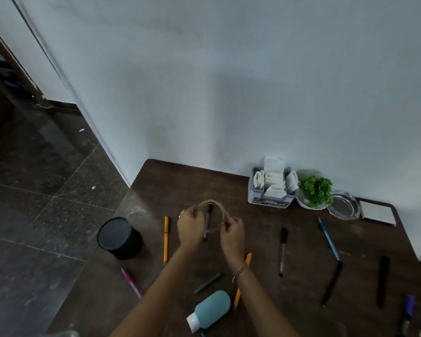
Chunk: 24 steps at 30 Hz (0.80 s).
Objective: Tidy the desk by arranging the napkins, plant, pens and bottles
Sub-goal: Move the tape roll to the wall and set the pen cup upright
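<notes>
Both hands hold a yellowish tape roll (pixel 213 205) upright over the middle of the brown desk (pixel 253 239). My left hand (pixel 190 226) grips its left side and my right hand (pixel 231 231) pinches its right side. A dark pen (pixel 207 220) lies behind the roll. Several pens lie scattered: a yellow pen (pixel 166 238), an orange pen (pixel 241 283), a pink pen (pixel 131 282), a black marker (pixel 282 250) and a blue pen (pixel 328 238). A teal bottle (pixel 209 310) with a white cap lies on its side near me. White napkins (pixel 274 180) fill a grey holder (pixel 267 199); beside it stands a green plant (pixel 316 189).
A black round pot (pixel 119 237) stands at the desk's left edge. A glass ashtray (pixel 343 207) and a white notepad (pixel 377 212) sit by the wall at the right. More dark pens (pixel 383 280) lie at the right. Dark tiled floor (pixel 34 190) lies left of the desk.
</notes>
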### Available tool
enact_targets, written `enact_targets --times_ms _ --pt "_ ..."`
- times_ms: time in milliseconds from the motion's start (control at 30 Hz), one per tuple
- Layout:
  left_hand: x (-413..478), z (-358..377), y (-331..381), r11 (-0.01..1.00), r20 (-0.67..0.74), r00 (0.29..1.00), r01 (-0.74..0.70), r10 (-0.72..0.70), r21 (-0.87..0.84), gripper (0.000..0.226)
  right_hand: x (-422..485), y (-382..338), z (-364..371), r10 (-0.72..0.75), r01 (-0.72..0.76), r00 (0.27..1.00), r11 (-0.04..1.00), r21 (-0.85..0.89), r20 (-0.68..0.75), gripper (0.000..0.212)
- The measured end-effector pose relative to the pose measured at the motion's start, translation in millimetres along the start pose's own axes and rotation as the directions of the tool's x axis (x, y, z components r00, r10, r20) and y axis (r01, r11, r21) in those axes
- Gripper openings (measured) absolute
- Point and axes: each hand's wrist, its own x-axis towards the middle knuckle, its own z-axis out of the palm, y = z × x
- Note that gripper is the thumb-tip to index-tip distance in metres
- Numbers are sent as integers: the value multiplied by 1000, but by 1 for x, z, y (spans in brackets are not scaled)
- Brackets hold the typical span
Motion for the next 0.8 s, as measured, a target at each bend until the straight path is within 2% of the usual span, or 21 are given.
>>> enact_targets --times_ms 133,300,467,600,700,767,800 --pt "31 18 27 998 43 998 -52 53 -33 35 39 2 3 89 -79 991 992 98 -96 39" --pt "68 41 41 999 147 988 -34 38 -30 38 68 7 8 201 -150 962 956 253 -187 40" --pt "87 62 42 1000 234 972 11 -11 1 43 82 19 15 240 -181 956 935 306 -167 37" --pt "93 69 40 999 263 965 17 -25 36 42 87 26 18 222 -176 963 948 264 -156 42" --pt "91 70 37 993 263 964 -69 41 96 42 85 30 15 151 -126 973 981 147 -172 45" --pt "84 67 30 948 241 951 -244 193 203 42 77 37 14 21 -16 985 999 31 -170 50" --pt "80 65 25 892 248 927 -347 281 290 44 71 42 14 -65 61 990 998 -35 -127 55"
